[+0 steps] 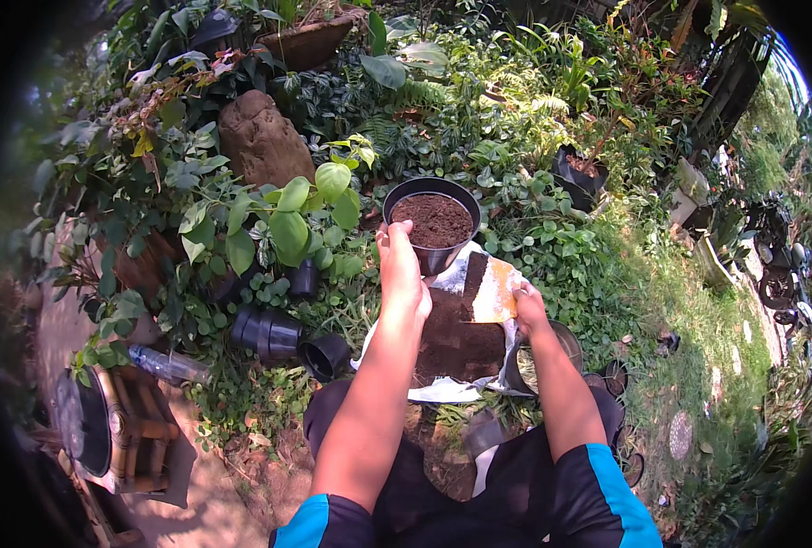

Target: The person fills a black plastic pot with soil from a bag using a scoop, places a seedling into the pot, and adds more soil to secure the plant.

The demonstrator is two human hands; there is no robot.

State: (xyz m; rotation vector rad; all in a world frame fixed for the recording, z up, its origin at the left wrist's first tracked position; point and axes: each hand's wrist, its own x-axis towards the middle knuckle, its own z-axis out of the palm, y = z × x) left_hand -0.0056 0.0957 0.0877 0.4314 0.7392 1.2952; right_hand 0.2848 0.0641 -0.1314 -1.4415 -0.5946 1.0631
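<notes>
My left hand [403, 270] holds up a round black plastic plant pot [436, 255] with brown soil [433, 220] in it. Below the pot lies an opened white sack [447, 392] with dark soil [471, 349] spread on it. My right hand [529, 307] grips the side of an orange and white flat piece [498, 291], perhaps a scoop or part of the sack; its kind is unclear. Dark soil lies along this piece's left edge. The fingers under the pot are partly hidden.
Empty black pots [265, 332] lie on their sides at left, near a clear plastic bottle [169, 364] and a bamboo stool [139, 431]. A large brown rock [262, 140] stands among leafy plants. Beside my right forearm is a round container [564, 346].
</notes>
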